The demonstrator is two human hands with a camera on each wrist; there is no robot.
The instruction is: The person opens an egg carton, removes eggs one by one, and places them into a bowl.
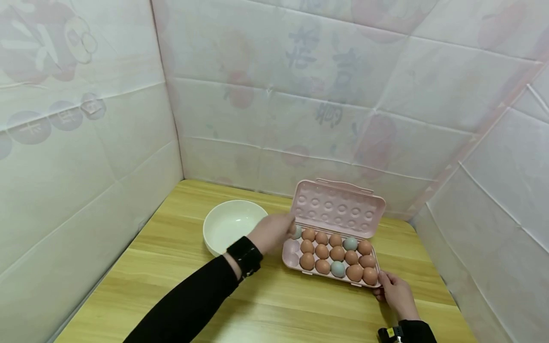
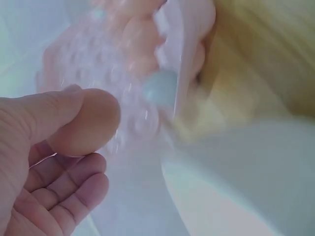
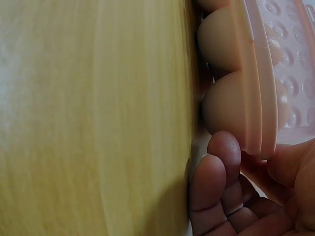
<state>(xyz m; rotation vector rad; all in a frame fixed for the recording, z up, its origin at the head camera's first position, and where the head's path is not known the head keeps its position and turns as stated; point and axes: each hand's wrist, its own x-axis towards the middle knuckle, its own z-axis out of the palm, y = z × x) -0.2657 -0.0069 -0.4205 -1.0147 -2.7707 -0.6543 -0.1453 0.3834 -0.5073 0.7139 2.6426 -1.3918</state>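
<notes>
My left hand (image 1: 272, 233) holds a brown egg (image 2: 93, 123) between thumb and fingers, over the left end of a pink plastic egg carton (image 1: 288, 263). The carton lies open, its dimpled lid (image 1: 334, 209) tilted back. Brown eggs and a few pale blue-green ones fill most cups; two cups at the left end are bare, with a blue-green egg (image 2: 161, 88) at the back of that column. At the carton's front right corner, my right hand (image 1: 398, 294) pinches the rim (image 3: 266, 118), thumb on one side and fingertips beneath.
A white bowl (image 1: 233, 224) with a bare inside stands just left of the carton, partly behind my left wrist. The wood-grain table (image 1: 266, 305) is enclosed by pale printed sheets (image 1: 223, 114) at the back and both sides.
</notes>
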